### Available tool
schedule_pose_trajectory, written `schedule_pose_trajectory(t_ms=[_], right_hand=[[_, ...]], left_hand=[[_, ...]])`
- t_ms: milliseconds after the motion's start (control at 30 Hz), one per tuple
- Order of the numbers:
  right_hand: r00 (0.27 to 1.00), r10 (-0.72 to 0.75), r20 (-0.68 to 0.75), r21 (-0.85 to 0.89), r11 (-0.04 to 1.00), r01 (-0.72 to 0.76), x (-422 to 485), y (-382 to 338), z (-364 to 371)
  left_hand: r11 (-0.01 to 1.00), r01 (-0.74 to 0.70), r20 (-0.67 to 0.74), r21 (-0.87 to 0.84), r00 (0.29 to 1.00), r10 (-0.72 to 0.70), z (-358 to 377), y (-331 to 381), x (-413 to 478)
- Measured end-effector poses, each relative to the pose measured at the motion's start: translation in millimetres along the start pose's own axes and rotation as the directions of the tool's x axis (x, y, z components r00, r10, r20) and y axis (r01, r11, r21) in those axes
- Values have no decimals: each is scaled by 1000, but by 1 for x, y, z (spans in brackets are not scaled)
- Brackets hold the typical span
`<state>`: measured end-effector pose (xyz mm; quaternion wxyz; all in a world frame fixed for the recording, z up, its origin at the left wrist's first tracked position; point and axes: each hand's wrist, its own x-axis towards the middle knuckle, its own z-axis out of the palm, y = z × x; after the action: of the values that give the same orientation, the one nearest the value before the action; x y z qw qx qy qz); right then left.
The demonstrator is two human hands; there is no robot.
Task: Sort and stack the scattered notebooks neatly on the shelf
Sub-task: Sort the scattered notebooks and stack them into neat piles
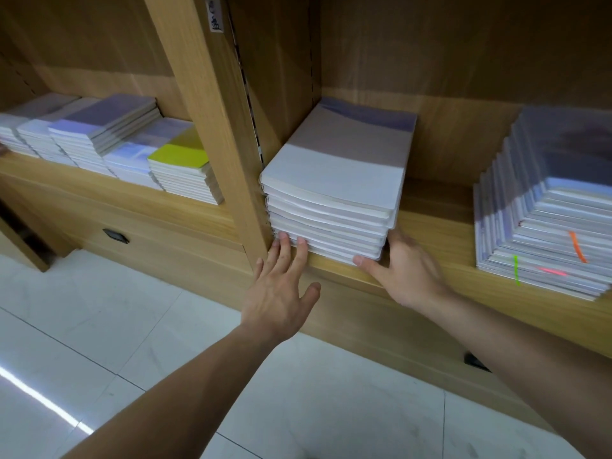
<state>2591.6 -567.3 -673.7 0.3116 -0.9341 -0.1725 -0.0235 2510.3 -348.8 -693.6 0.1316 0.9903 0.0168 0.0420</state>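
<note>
Now your left hand (276, 289), fingers (299, 251) spread, and right hand (402, 270), fingers apart, touch the notebook stack (334, 180) at the shelf (440, 233) front edge.

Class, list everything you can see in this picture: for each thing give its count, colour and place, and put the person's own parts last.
Middle notebook stack: one, white covers, top one fading to lilac; shelf, against the upright post.
Right notebook stack: one, clear-wrapped, fanned in steps, with orange, green and pink marks; right end of shelf.
Left notebook stacks: several side by side, white and lilac, one yellow-green on top; left bay.
Shelf: one, light wood; across the view.
Upright post: one, light wood; between the bays.
Floor: white tiles; below.
Left hand: fingertips on the middle stack's front edge.
Right hand: at that stack's right corner.
</note>
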Motion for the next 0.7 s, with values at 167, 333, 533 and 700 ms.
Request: schedule_pose_trajectory(t_ms=[167, 333, 533, 700], right_hand=[[999, 16, -28, 44, 999, -15, 3, -1, 5], [1000, 0, 23, 20, 1000, 0, -7, -4, -11], [998, 53, 18, -148, 988, -50, -11, -4, -6], [1000, 9, -6, -202, 979, -10, -9, -3, -5]], left_hand=[[997, 9, -16, 74, 1000, -8, -2, 5, 1], [998, 34, 17, 48, 999, -35, -18, 12, -8], [997, 33, 70, 74, 997, -38, -14, 6, -13], [998, 54, 63, 32, 996, -56, -8, 5, -9]])
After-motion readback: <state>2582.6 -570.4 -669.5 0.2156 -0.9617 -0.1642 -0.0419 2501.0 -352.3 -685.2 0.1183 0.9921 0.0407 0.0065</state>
